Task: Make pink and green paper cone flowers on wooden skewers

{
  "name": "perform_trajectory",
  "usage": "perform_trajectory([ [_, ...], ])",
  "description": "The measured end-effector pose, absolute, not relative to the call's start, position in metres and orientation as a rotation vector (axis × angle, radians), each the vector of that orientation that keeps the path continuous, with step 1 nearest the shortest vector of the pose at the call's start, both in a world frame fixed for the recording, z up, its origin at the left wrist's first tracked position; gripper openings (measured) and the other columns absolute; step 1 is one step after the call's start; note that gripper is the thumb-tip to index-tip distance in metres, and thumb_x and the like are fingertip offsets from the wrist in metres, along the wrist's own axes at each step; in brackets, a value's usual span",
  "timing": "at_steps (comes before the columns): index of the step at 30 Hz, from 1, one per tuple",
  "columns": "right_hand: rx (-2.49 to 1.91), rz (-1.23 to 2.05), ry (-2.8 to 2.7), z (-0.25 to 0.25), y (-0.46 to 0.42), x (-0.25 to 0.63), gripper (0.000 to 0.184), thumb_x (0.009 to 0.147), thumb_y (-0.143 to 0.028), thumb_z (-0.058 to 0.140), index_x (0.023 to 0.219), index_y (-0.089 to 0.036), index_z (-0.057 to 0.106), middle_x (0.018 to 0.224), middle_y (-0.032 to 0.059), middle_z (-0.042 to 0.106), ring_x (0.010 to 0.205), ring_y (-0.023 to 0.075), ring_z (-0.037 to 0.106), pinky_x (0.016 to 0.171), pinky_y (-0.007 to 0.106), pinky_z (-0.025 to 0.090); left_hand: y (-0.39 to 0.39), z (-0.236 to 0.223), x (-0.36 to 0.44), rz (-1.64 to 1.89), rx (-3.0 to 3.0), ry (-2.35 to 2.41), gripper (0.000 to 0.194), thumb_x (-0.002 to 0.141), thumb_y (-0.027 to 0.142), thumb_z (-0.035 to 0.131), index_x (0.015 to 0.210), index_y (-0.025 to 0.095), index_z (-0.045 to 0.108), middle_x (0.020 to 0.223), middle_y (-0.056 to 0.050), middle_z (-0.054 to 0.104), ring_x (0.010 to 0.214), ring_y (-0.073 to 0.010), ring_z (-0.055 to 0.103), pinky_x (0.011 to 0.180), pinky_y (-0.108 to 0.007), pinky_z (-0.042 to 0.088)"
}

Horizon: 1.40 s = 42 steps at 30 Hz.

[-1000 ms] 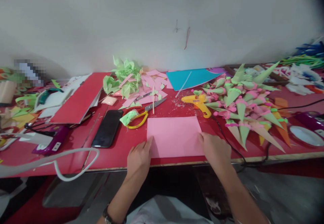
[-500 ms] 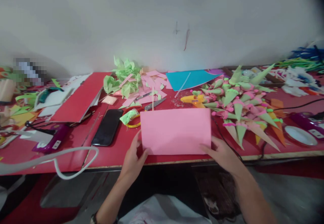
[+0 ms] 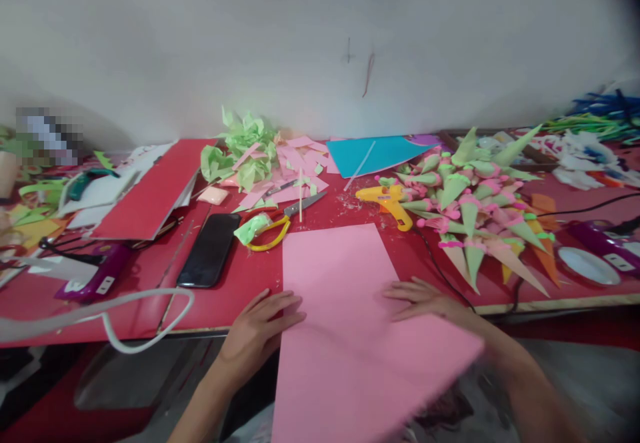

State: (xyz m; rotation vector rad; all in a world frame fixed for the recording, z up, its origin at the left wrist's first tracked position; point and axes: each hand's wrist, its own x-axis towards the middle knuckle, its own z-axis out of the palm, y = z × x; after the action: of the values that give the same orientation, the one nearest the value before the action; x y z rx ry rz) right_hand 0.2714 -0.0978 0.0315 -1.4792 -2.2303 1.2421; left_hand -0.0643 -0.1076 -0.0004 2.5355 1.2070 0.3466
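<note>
At the front edge of the red bench (image 3: 245, 293), a pink sheet (image 3: 333, 273) lies with its far part on the top, while its near part runs out past that edge toward the person, the right-hand corner lifted and a little blurred. The left hand (image 3: 257, 326) reaches in over the front edge, fingers extended and slightly apart, the tips resting on the sheet's left margin; whether any finger goes underneath cannot be told. The right hand (image 3: 427, 298) comes from the other side, its fingers stretched out and somewhat spread, tips on the sheet near its right margin, nothing clamped between them; the raised flap of paper hides part of that wrist. Just beyond the sheet's far edge lie yellow-handled scissors (image 3: 306, 204), touching a light green bundle (image 3: 253, 228), and a thin stick (image 3: 301, 196). A black phone (image 3: 210, 249) lies to the left, near the front edge. Toward the right, a yellow glue gun (image 3: 387, 196) touches a heap of paper cones (image 3: 470, 209), and a white dish (image 3: 589, 266) sits near the front edge, further right.
</note>
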Motion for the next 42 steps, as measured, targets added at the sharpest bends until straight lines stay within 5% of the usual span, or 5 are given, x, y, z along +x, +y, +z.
perform_trajectory([
  [4, -1.671, 1.049, -1.924, 0.021, -0.094, 0.266, 0.04, 0.079, -0.045, 0.036, 0.065, -0.017, 0.06, 0.075, 0.0041, 0.062, 0.076, 0.0175, 0.054, 0.075, 0.028, 0.042, -0.107, 0.0, -0.051, 0.527, 2.422, 1.346, 0.028, 0.083, 0.026, 0.041, 0.081, 0.025, 0.069, 0.087, -0.005, 0.068, 0.093, -0.019, 0.057, 0.089, -0.04, 0.041],
  [9, -1.791, 0.697, -1.751, 0.006, -0.082, 0.247, 0.041, 0.074, -0.051, 0.035, 0.048, -0.02, 0.029, 0.047, -0.0037, 0.03, 0.046, 0.0095, 0.033, 0.043, 0.022, 0.027, -0.104, -0.003, -0.033, 0.703, 2.276, 1.625, 0.035, 0.083, 0.037, 0.042, 0.065, 0.02, 0.068, 0.074, -0.005, 0.065, 0.076, -0.0177, 0.057, 0.07, -0.032, 0.045],
  [16, -2.029, 0.175, -1.762, 0.004, -0.081, 0.23, 0.038, 0.071, -0.042, 0.043, 0.047, -0.018, 0.025, 0.045, -0.0054, 0.024, 0.045, 0.0068, 0.023, 0.044, 0.021, 0.018, -0.1, 0.0, -0.021, 0.604, 2.17, 1.904, 0.034, 0.077, 0.034, 0.052, 0.047, 0.017, 0.052, 0.08, -0.003, 0.058, 0.074, -0.0151, 0.049, 0.067, -0.028, 0.039],
  [29, -2.159, 0.048, -1.844, -0.003, -0.081, 0.228, 0.024, 0.075, -0.033, 0.038, 0.057, -0.018, 0.044, 0.051, 0.0006, 0.048, 0.05, 0.0118, 0.04, 0.049, 0.021, 0.022, -0.087, 0.004, -0.014, 0.409, 2.166, 2.036, 0.036, 0.078, 0.036, 0.048, 0.047, 0.017, 0.048, 0.068, 0.001, 0.053, 0.065, -0.0116, 0.047, 0.062, -0.027, 0.031],
  [42, -2.051, -0.03, -1.851, -0.011, -0.081, 0.234, 0.027, 0.075, -0.035, 0.039, 0.053, -0.019, 0.035, 0.047, -0.0027, 0.039, 0.047, 0.0111, 0.036, 0.047, 0.022, 0.021, -0.081, 0.012, -0.01, 0.193, 2.094, 2.062, 0.034, 0.082, 0.032, 0.043, 0.053, 0.017, 0.054, 0.073, 0.001, 0.055, 0.067, -0.0108, 0.05, 0.064, -0.025, 0.031],
])
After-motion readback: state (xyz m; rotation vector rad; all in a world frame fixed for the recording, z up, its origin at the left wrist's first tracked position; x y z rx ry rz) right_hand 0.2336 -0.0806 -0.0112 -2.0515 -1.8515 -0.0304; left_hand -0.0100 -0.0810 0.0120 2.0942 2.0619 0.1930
